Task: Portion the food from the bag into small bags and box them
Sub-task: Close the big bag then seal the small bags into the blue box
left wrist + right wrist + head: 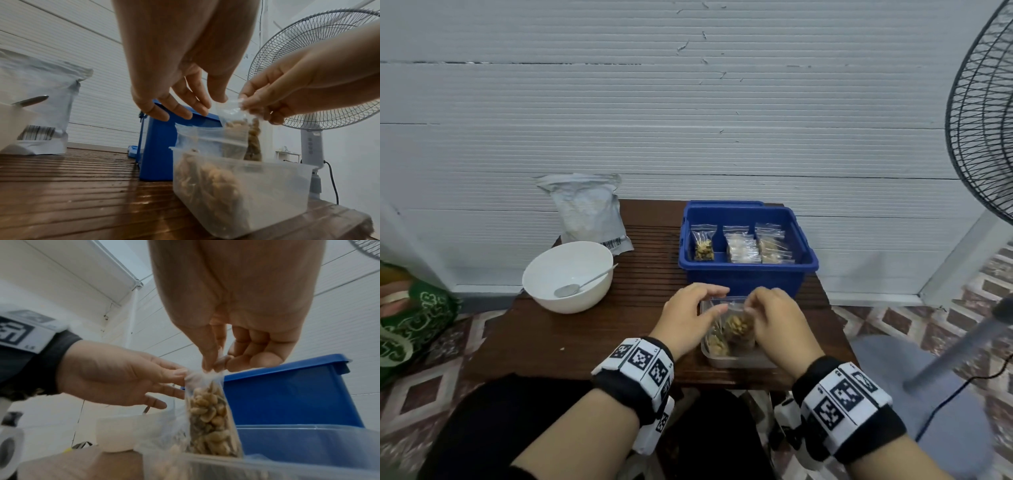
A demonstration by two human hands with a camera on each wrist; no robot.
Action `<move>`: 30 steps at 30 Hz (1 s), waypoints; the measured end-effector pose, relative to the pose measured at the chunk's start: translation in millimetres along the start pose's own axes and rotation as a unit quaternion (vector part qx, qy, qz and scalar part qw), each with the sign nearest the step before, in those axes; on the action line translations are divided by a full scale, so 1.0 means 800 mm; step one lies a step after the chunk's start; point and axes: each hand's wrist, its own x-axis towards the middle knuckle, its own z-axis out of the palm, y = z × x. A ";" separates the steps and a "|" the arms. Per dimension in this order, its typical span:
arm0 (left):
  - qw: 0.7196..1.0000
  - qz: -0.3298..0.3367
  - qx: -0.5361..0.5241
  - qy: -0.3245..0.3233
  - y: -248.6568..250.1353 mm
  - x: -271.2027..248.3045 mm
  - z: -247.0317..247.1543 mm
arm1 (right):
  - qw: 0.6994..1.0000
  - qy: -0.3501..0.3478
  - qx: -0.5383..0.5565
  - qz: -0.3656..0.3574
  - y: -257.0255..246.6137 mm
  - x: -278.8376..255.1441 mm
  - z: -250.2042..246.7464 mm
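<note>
Table (585, 329): dark brown slatted wood, set against a white ribbed panel wall; patterned tile floor, wire-grille pedestal fan (983, 113) at right. Right hand (774, 318) pinches the top edge of a small clear bag (209, 418) of pale nuts, held upright in a translucent rectangular plastic container (267, 194) at the near edge. Left hand (688, 315) is relaxed, fingers spread, just beside the bag's top; contact cannot be judged. Blue plastic bin (746, 270) behind holds filled bags. White round bowl (568, 274) with metal spoon (582, 286); crinkled white pouch (589, 212) behind it.
</note>
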 end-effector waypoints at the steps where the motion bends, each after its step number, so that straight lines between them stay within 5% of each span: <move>1: 1.000 -0.002 -0.010 0.006 0.002 0.001 0.002 | 1.000 0.006 0.011 -0.008 0.002 0.002 -0.001; 14: 0.999 -0.007 -0.019 0.040 0.010 0.006 0.012 | 0.966 0.126 0.225 0.025 0.013 -0.003 0.004; 30: 0.999 0.006 -0.030 0.026 0.018 0.005 0.018 | 0.956 0.109 0.271 0.006 0.021 -0.006 -0.001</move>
